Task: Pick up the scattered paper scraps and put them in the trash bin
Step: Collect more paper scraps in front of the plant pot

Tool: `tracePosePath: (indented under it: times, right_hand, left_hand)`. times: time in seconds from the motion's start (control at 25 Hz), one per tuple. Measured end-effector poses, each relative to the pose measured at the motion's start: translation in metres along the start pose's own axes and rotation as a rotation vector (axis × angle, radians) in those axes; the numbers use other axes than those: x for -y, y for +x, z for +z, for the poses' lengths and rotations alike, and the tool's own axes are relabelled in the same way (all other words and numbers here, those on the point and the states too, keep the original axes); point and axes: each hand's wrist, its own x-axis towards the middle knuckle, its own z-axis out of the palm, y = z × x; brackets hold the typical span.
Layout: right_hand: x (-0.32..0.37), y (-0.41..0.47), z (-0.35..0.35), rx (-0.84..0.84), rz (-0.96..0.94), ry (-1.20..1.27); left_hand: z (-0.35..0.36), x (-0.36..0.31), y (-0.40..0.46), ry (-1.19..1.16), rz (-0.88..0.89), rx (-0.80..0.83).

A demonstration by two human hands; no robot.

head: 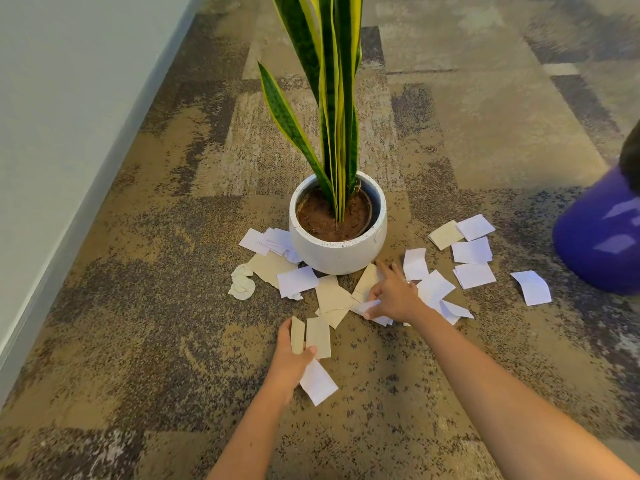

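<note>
Carpeted floor carries the scraps, so my left hand clamps a gathered stack while my right hand pinches another white scrap beside the pot.

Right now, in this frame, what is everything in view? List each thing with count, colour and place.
Plant pot: one, white speckled, centre of carpet, holding brown soil.
Snake plant: one, green leaves with yellow edges, upright in the pot.
Paper scraps on the floor: well over a dozen, white and beige, around the front and sides of the pot.
Crumpled paper: one, white, left of the pot.
Trash bin: one, purple, right edge, partly cut off.
Carpet: brown-grey patchwork.
Wall: pale, left.
Left hand: holds beige and white scraps.
Right hand: gripping white scraps among the pile.
</note>
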Motion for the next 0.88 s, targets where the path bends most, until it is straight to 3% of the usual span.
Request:
tracePosePath:
  times: [0.28,0.52,0.68,0.88]
  right_hand:
    - [-0.006,-0.017,0.021,-0.149,0.098,-0.02]
    - [-0.021,-0.022,0.017,-0.101,0.158,0.261]
    - [-0.027,-0.031,0.019,-0.093,0.208,0.275]
    - [-0.024,-0.05,0.015,-0.128,0.139,0.464]
  left_hand:
    - [0.003,-0.003,-0.004,0.003,0.011,-0.01]
    - [0.005,-0.006,-0.009,0.014,0.016,-0.013]
    - [0.006,-0.008,-0.012,0.003,0.029,-0.02]
    - [0.017,-0.015,-0.022,-0.237,0.019,-0.065]
